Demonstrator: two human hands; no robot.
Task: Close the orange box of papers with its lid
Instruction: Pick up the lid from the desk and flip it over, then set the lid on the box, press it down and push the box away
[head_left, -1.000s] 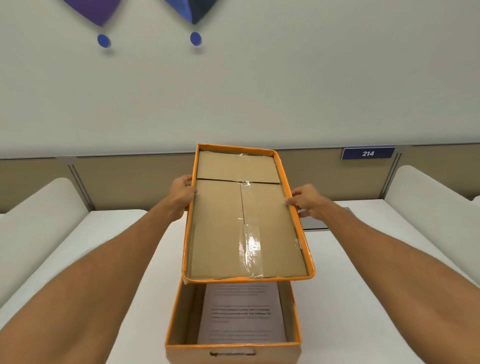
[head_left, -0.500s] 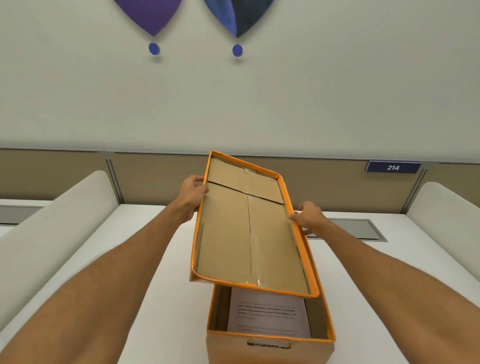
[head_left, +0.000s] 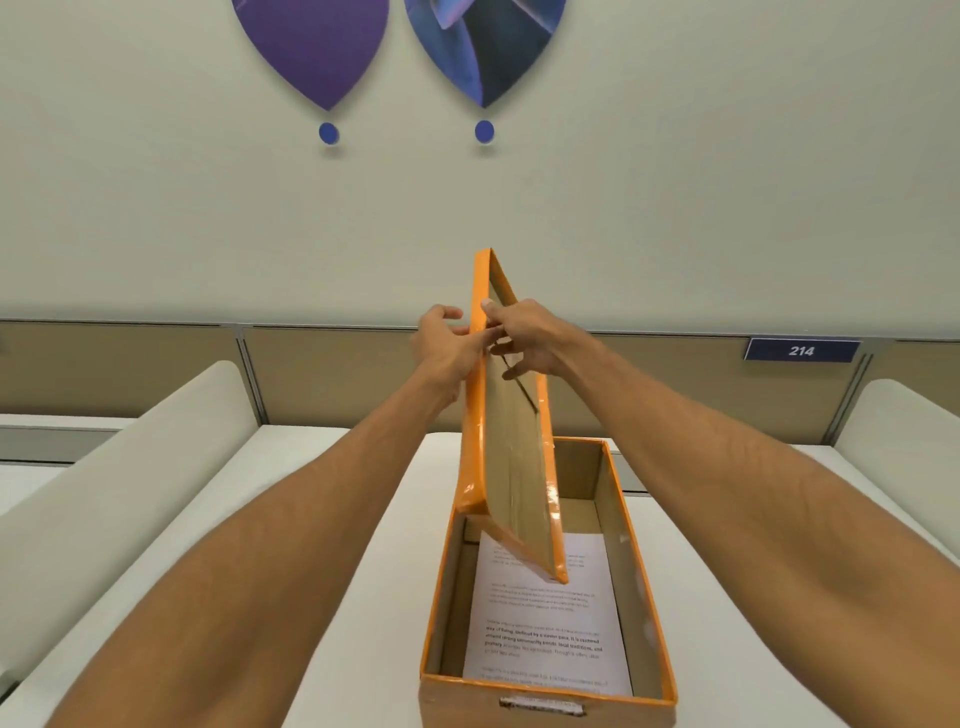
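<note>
The orange box (head_left: 647, 618) stands uncovered on the white table, with printed papers (head_left: 545, 623) lying flat inside. Above it I hold the orange lid (head_left: 514, 457) tipped up nearly on edge, its brown cardboard inside facing right and its lower corner hanging over the box. My left hand (head_left: 447, 345) grips the lid's left orange rim near the upper end. My right hand (head_left: 524, 335) holds the opposite side, fingers on the cardboard inner face.
The white table (head_left: 337, 571) runs between two padded cream dividers (head_left: 119, 478) (head_left: 904, 441). A tan partition with a blue "214" sign (head_left: 801, 351) closes the far end. Purple and blue wall decorations (head_left: 311, 47) hang above.
The lid has turned from lying nearly flat with its inside facing me to standing almost on edge. Both hands have come close together at its upper end. More of the box interior shows.
</note>
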